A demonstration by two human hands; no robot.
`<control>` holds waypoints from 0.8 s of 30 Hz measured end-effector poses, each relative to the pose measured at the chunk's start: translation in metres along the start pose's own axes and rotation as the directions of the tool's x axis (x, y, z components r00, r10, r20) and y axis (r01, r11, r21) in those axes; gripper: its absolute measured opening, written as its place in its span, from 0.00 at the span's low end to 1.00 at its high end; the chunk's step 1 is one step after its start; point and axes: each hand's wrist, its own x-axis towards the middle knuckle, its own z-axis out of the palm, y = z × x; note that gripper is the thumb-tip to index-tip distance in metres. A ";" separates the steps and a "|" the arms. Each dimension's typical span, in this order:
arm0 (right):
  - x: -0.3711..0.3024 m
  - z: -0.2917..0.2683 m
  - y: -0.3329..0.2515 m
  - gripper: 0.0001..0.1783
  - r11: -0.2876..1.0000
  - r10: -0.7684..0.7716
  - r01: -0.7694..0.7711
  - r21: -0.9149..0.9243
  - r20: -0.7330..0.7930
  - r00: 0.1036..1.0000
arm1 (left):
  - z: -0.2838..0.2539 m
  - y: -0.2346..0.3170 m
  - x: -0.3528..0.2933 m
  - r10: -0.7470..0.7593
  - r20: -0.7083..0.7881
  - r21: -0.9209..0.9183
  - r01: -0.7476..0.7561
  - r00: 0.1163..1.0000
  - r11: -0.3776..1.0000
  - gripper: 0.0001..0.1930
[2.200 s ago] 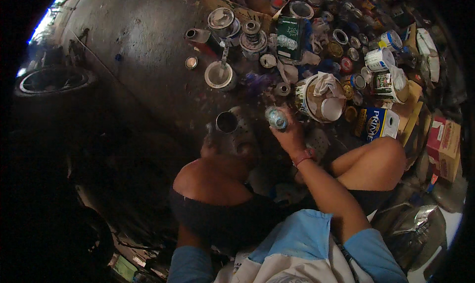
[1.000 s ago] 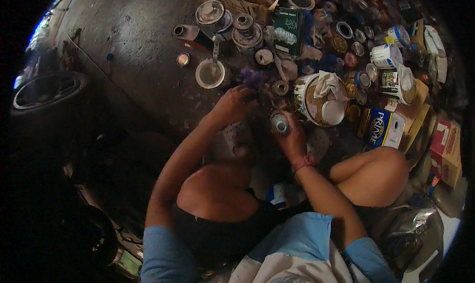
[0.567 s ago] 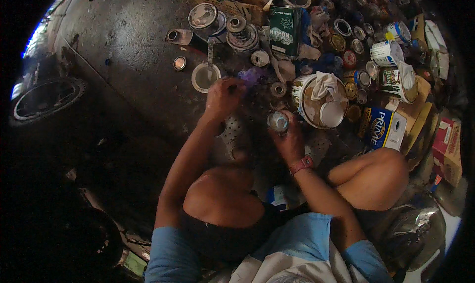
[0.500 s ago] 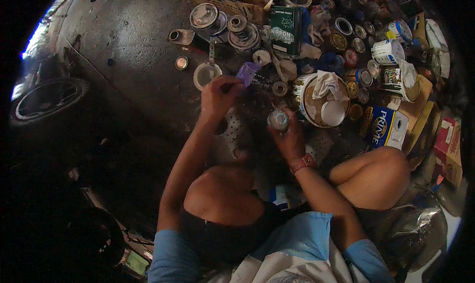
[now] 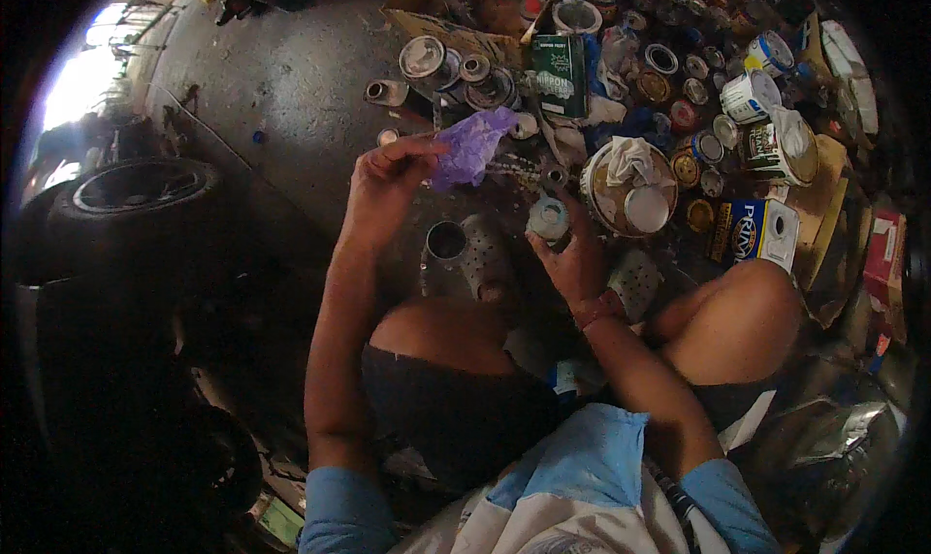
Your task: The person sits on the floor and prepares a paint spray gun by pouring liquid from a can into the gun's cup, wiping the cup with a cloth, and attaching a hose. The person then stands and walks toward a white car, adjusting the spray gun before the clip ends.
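Note:
My left hand [image 5: 386, 188] is closed, its fingertips pinching a crumpled, thin purple plastic bag [image 5: 475, 147] that spreads out to the right. Slightly lower and to the right, my right hand [image 5: 574, 263] wraps round a small clear bottle [image 5: 549, 220] with a pale round top. What is inside the bottle cannot be made out. Between the hands, close to my left shoe [image 5: 485, 253], stands an open round can [image 5: 447, 240]. Right of the bottle is a large paint bucket [image 5: 590, 188] whose lid carries a crumpled white rag [image 5: 630, 160] and a round white lid [image 5: 646, 210].
A green rectangular tin [image 5: 560, 74] stands beyond the hands, beside several used paint cans [image 5: 424, 58]. More cans crowd the right side, with a blue and yellow box [image 5: 758, 234] near my knee. A dark wheel [image 5: 144, 188] is at the left.
My left hand has moved left, and the purple bag now shows larger and more spread out. My right hand keeps its hold on the bottle. The whole view has shifted a little.

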 end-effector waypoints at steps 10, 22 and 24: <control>0.046 -0.068 -0.084 0.40 0.967 -0.111 0.121 0.223 -0.053 0.992 | -0.012 0.146 -0.011 0.153 -0.006 0.125 -0.151 0.988 0.981 0.20; 0.092 -0.210 -0.142 0.46 0.944 -0.277 0.226 0.241 0.202 0.939 | -0.005 0.257 -0.028 0.382 0.098 0.047 -0.388 0.919 0.920 0.21; 0.092 -0.211 -0.137 0.47 0.931 -0.300 0.247 0.269 0.177 0.937 | -0.004 0.264 -0.028 0.377 0.114 0.040 -0.384 0.919 0.923 0.20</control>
